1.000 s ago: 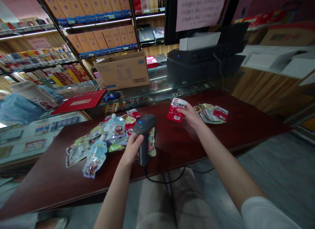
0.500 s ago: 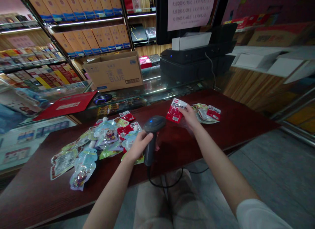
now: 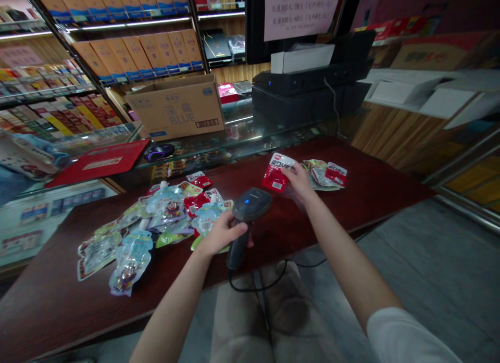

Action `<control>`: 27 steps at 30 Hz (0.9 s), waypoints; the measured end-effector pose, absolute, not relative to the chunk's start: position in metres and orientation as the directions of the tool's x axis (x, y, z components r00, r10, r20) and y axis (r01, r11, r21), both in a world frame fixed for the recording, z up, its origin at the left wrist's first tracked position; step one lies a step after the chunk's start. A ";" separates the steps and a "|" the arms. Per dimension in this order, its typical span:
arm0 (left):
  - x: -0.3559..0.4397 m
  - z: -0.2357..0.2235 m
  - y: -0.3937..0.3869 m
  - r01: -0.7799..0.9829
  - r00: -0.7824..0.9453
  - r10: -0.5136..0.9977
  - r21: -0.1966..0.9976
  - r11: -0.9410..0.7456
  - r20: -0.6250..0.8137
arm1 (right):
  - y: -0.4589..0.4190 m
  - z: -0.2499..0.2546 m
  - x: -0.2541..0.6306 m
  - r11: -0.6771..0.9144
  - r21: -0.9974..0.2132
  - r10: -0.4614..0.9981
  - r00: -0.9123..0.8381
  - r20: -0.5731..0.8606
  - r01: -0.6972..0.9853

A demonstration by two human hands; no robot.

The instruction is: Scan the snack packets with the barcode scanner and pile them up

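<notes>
"What might slip?"
"The red packet (image 3: pixel 274 174) over the desk (image 3: pixel 371 196); the right hand (image 3: pixel 300 183) has its grip only on an edge."
"And the left hand (image 3: pixel 219 234)?"
"Holding the scanner (image 3: pixel 252 204); its dangling cord (image 3: pixel 250 290), hard to trace, could snag."

Scanner (image 3: pixel 252 203): dark grey, blue light. Held packet (image 3: pixel 274 175): red, white top, dark lettering, white barcode patch. Spouted pouches (image 3: pixel 130 261): pale blue fading to lilac, multicolour print. Desk (image 3: pixel 289 230): dark red-brown. Carton (image 3: pixel 175 110): tan, blue label. Shelf boxes (image 3: pixel 138 55): orange, blue wavy base. Notice (image 3: pixel 299 14): pale pink, dark writing. Sleeve (image 3: pixel 398 332): white.
</notes>
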State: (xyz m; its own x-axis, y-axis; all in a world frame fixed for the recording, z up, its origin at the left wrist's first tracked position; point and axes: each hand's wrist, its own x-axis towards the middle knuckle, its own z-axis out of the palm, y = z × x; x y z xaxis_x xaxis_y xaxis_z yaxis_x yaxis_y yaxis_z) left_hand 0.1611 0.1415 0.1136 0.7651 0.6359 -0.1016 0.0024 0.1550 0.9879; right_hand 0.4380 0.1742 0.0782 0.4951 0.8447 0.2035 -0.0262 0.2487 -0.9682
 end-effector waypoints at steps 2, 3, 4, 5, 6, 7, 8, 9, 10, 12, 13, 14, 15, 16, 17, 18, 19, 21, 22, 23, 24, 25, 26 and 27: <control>0.161 0.115 0.141 -0.003 0.767 0.635 0.989 0.147 -0.092 | 0.174 0.078 0.438 0.230 -0.972 0.854 0.489 0.181 -0.041; 0.161 0.115 0.140 -0.008 0.767 0.636 0.990 0.142 -0.085 | 0.174 0.078 0.438 0.224 -0.973 0.856 0.487 0.172 -0.048; 0.161 0.115 0.140 -0.010 0.768 0.635 0.990 0.139 -0.081 | 0.174 0.078 0.438 0.224 -0.973 0.856 0.489 0.171 -0.051; 0.161 0.115 0.140 -0.012 0.770 0.633 0.991 0.137 -0.078 | 0.174 0.078 0.438 0.229 -0.972 0.853 0.491 0.177 -0.047; 0.160 0.115 0.140 -0.012 0.773 0.630 0.991 0.136 -0.077 | 0.174 0.078 0.438 0.240 -0.970 0.849 0.494 0.190 -0.038; 0.160 0.115 0.140 -0.008 0.777 0.625 0.991 0.134 -0.078 | 0.174 0.078 0.439 0.252 -0.967 0.844 0.496 0.206 -0.028; 0.160 0.115 0.140 -0.004 0.780 0.621 0.991 0.131 -0.079 | 0.174 0.078 0.439 0.264 -0.964 0.840 0.496 0.220 -0.020; 0.160 0.115 0.140 -0.001 0.784 0.616 0.992 0.128 -0.078 | 0.174 0.078 0.439 0.274 -0.962 0.838 0.495 0.230 -0.016; 0.160 0.114 0.141 0.000 0.787 0.612 0.992 0.125 -0.077 | 0.174 0.077 0.440 0.280 -0.960 0.838 0.492 0.236 -0.018; 0.159 0.112 0.142 0.009 0.791 0.606 0.992 0.127 -0.085 | 0.175 0.076 0.440 0.281 -0.959 0.841 0.489 0.233 -0.026; 0.159 0.111 0.143 0.014 0.790 0.606 0.991 0.132 -0.092 | 0.175 0.076 0.441 0.279 -0.960 0.842 0.489 0.230 -0.029; 0.159 0.110 0.144 0.020 0.788 0.607 0.990 0.136 -0.099 | 0.176 0.075 0.441 0.279 -0.960 0.842 0.488 0.229 -0.032; 0.158 0.108 0.145 0.027 0.787 0.608 0.990 0.138 -0.106 | 0.176 0.074 0.441 0.281 -0.959 0.842 0.489 0.229 -0.035; 0.158 0.107 0.145 0.031 0.786 0.609 0.990 0.138 -0.109 | 0.176 0.074 0.441 0.284 -0.958 0.840 0.490 0.231 -0.036; 0.157 0.106 0.146 0.034 0.786 0.608 0.990 0.135 -0.110 | 0.177 0.073 0.441 0.287 -0.957 0.839 0.492 0.231 -0.039; 0.156 0.106 0.146 0.033 0.786 0.609 0.991 0.131 -0.107 | 0.177 0.073 0.442 0.288 -0.957 0.838 0.494 0.232 -0.041; 0.156 0.105 0.146 0.029 0.785 0.611 0.992 0.126 -0.101 | 0.177 0.073 0.442 0.288 -0.957 0.838 0.495 0.231 -0.041; 0.154 0.105 0.147 0.009 0.783 0.617 0.993 0.117 -0.080 | 0.176 0.073 0.443 0.287 -0.957 0.833 0.503 0.231 -0.036; 0.154 0.104 0.147 -0.004 0.780 0.622 0.994 0.113 -0.068 | 0.176 0.074 0.444 0.288 -0.957 0.829 0.509 0.232 -0.033; 0.153 0.104 0.147 -0.015 0.779 0.625 0.994 0.109 -0.056 | 0.176 0.074 0.444 0.288 -0.957 0.824 0.517 0.231 -0.031; 0.153 0.104 0.147 -0.025 0.778 0.626 0.994 0.103 -0.045 | 0.176 0.074 0.445 0.288 -0.957 0.819 0.525 0.231 -0.028; 0.152 0.103 0.148 -0.032 0.779 0.626 0.995 0.098 -0.036 | 0.176 0.075 0.446 0.288 -0.957 0.813 0.535 0.231 -0.024; 0.152 0.103 0.148 -0.038 0.779 0.626 0.995 0.094 -0.029 | 0.176 0.075 0.448 0.290 -0.957 0.805 0.545 0.234 -0.016; 0.152 0.102 0.148 -0.044 0.779 0.627 0.995 0.091 -0.023 | 0.176 0.075 0.450 0.293 -0.956 0.796 0.554 0.242 -0.004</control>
